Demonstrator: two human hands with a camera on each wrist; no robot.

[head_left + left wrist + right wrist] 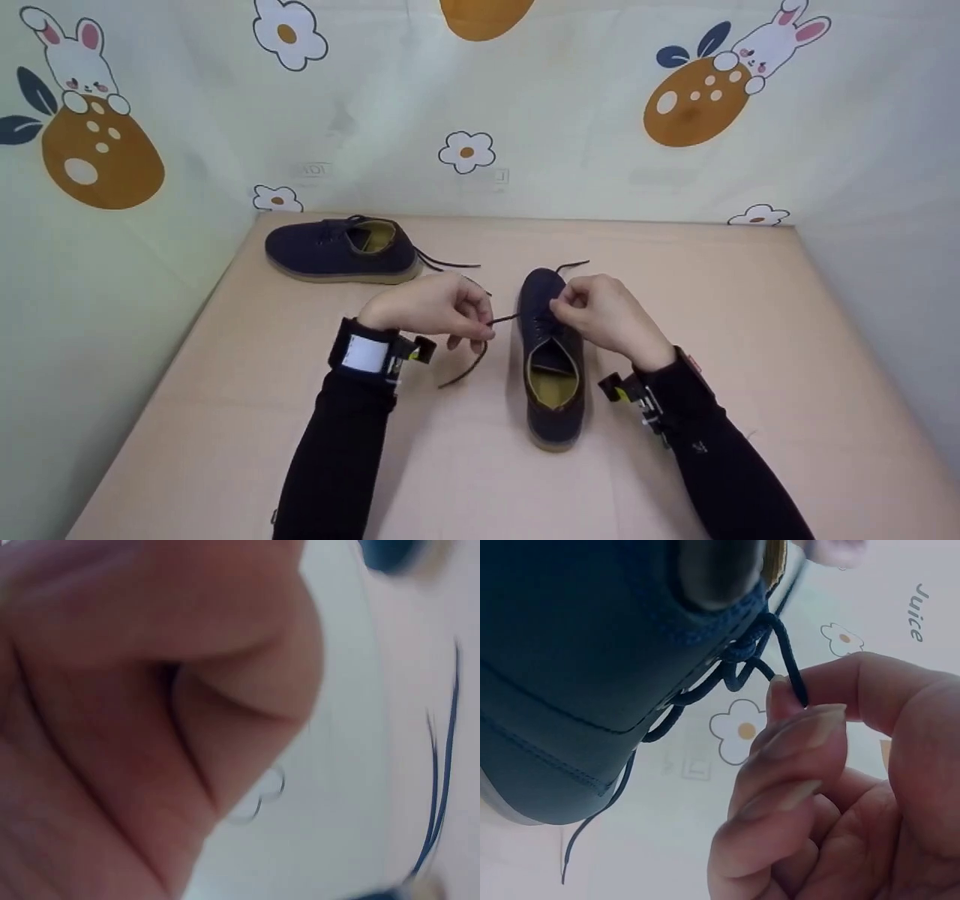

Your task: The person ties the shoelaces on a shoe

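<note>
A dark navy lace-up shoe (541, 330) stands upright, toe pointing away, its lining yellowish. My left hand (439, 307), left of it, pinches a dark shoelace (504, 319) that runs straight out from the shoe; the lace's tail (466, 373) hangs below the fingers. At the lacing, my right hand (611, 315) pinches a loop of lace (784, 645) between thumb and fingers, close to a knot (739, 652) on the shoe's tongue. Another lace end (574, 847) trails past the toe. In the left wrist view, curled fingers (247, 682) hide the held lace.
A second matching shoe (322, 251) sits at the back left, toe pointing left, its loose laces (454, 264) trailing right on the table (750, 375). A patterned curtain (570, 150) with rabbits, oranges and flowers encloses the table's back and sides.
</note>
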